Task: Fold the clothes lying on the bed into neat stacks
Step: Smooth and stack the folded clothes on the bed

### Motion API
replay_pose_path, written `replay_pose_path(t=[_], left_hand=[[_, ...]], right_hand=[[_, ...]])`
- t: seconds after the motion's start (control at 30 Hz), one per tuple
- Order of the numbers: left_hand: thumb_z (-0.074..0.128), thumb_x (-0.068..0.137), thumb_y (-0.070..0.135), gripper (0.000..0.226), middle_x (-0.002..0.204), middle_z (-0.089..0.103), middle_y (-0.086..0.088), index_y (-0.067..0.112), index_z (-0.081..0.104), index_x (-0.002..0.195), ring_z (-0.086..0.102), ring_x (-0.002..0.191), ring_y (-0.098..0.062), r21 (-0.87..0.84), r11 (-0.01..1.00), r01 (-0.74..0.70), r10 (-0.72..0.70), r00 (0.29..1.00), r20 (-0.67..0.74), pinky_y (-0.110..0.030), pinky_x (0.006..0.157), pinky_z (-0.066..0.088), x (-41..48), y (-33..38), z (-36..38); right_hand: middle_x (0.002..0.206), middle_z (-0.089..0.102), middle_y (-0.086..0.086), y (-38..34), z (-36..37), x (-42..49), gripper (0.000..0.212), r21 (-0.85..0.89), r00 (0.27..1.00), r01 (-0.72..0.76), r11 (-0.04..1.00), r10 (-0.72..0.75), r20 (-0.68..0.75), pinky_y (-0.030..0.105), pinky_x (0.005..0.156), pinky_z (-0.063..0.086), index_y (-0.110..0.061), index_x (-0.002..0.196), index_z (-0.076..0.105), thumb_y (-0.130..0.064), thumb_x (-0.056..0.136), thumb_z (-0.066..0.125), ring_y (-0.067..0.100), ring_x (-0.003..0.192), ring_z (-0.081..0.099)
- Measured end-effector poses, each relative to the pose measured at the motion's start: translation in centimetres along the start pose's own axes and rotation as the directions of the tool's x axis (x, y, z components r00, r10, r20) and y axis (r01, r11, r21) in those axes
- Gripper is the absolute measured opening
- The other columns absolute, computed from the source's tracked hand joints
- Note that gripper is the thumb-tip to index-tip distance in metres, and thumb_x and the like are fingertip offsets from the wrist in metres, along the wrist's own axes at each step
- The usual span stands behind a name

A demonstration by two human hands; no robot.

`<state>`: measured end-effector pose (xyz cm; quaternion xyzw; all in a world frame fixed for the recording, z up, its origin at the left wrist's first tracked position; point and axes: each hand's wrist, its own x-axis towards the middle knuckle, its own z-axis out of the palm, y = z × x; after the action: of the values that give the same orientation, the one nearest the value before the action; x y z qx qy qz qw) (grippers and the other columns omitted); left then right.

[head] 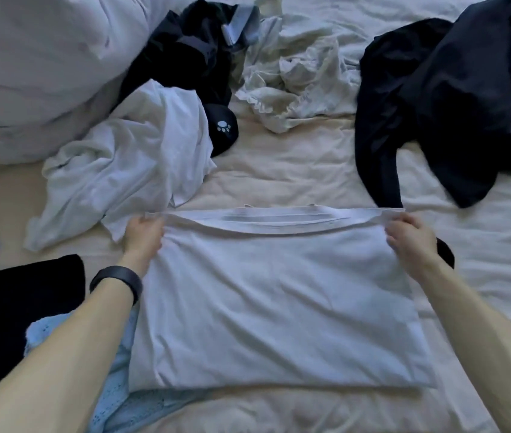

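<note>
Fingers [151, 220] of left hand [143, 240], right hand [410, 242] pinching wrinkled white shirt [273, 307], rectangular

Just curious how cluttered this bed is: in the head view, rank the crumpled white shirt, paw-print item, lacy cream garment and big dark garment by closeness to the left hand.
1. Crumpled white shirt, just beyond the left hand.
2. Paw-print item, up and right.
3. Lacy cream garment, farther back, centre.
4. Big dark garment, far right.
</note>
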<state>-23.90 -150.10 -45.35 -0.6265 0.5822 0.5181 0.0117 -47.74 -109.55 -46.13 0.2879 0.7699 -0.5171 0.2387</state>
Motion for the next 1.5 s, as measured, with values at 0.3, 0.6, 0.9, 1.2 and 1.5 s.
replay_pose_path(t=[0.3, 0.6, 0.9, 1.2, 1.5], left_hand=[[0.071, 0.081, 0.019, 0.051, 0.13, 0.055, -0.01, 0.026, 0.06, 0.13, 0.054, 0.111, -0.037, 0.798, 0.219, -0.562, 0.686, 0.67, 0.283, -0.051, 0.087, 0.045, -0.6, -2.4, 2.3], [0.056, 0.098, 0.03, 0.019, 0.107, 0.064, -0.007, 0.015, 0.067, 0.103, 0.058, 0.103, -0.032, 0.777, 0.314, -0.546, 0.624, 0.736, 0.264, -0.044, 0.086, 0.044, 1.3, 0.4, 5.1], [0.058, 0.095, 0.038, 0.024, 0.099, 0.061, -0.006, 0.018, 0.07, 0.099, 0.054, 0.101, -0.029, 0.822, 0.128, -0.555, 0.623, 0.69, 0.369, -0.04, 0.092, 0.032, 1.8, 1.9, 6.1], [0.054, 0.095, 0.032, 0.034, 0.127, 0.054, -0.014, 0.011, 0.059, 0.121, 0.051, 0.118, -0.037, 0.819, 0.245, -0.519, 0.701, 0.678, 0.22, -0.048, 0.099, 0.035, -0.2, 0.0, 7.4], [0.036, 0.096, 0.053, 0.064, 0.165, 0.019, -0.001, 0.032, 0.03, 0.156, 0.023, 0.151, -0.023, 0.696, -0.002, -0.718, 0.607, 0.553, 0.571, -0.058, 0.117, 0.017, -12.7, -13.6, 9.7]], right_hand=[[0.146, 0.048, 0.011, 1.3, 1.3, 0.3, 0.058, -0.733, 0.756, 0.546, 0.406, -0.617, 0.221, 0.046, 0.108, 0.034, -0.022, 0.14, 0.056, -0.022, 0.085, 0.073, 0.037, 0.129, 0.042], [0.119, 0.066, 0.001, -1.1, 4.6, 1.9, 0.024, -0.808, 0.768, 0.527, 0.264, -0.555, 0.319, 0.045, 0.102, 0.032, -0.025, 0.104, 0.072, -0.04, 0.096, 0.055, 0.029, 0.122, 0.048], [0.112, 0.06, 0.003, -0.9, 5.2, 1.7, 0.022, -0.826, 0.733, 0.552, 0.111, -0.536, 0.418, 0.04, 0.099, 0.021, -0.023, 0.106, 0.069, -0.032, 0.096, 0.051, 0.027, 0.114, 0.044], [0.135, 0.056, 0.008, 1.7, 6.4, 0.6, 0.032, -0.791, 0.664, 0.546, 0.278, -0.718, 0.206, 0.047, 0.107, 0.021, -0.016, 0.121, 0.063, -0.028, 0.092, 0.054, 0.029, 0.136, 0.039], [0.167, 0.023, 0.004, 14.8, 7.7, -11.7, 0.062, -0.701, 0.56, 0.71, -0.073, -0.544, 0.625, 0.061, 0.119, 0.012, -0.033, 0.155, 0.038, -0.054, 0.097, 0.04, 0.024, 0.154, 0.02]])
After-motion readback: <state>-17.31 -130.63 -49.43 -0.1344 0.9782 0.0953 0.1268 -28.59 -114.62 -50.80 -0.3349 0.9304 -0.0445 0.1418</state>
